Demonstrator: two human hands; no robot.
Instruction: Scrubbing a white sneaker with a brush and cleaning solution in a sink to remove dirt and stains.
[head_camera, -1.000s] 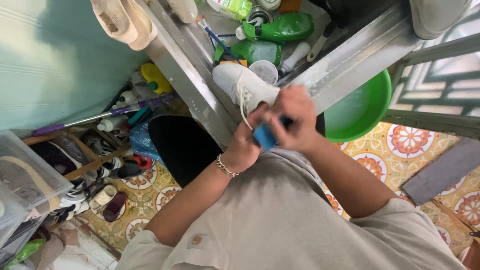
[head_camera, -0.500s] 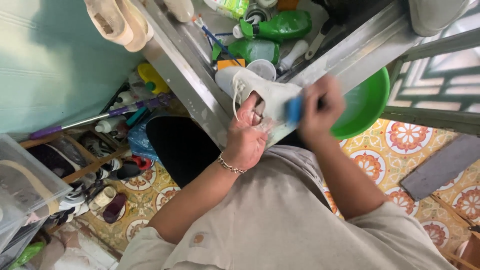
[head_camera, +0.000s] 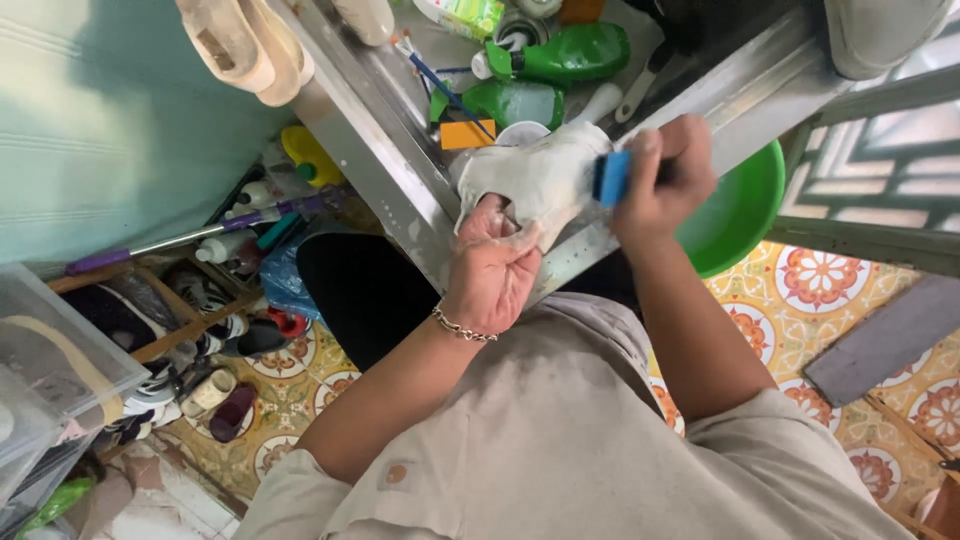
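We stand in a cramped home wash corner: a steel sink counter (head_camera: 400, 190) with green detergent bottles (head_camera: 560, 55), patterned floor tiles (head_camera: 800, 300), wooden shoe rack (head_camera: 150, 330).

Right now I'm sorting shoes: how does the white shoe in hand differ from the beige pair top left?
The white shoe is single, held by the left hand; the beige pair lies untouched. White shoe looks smeared grey; beige pair looks clean. Both are pale.

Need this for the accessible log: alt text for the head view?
Seen from above, a person's left hand holds a white shoe over a metal sink while the right hand presses a blue brush against it. Green bottles lie behind it.
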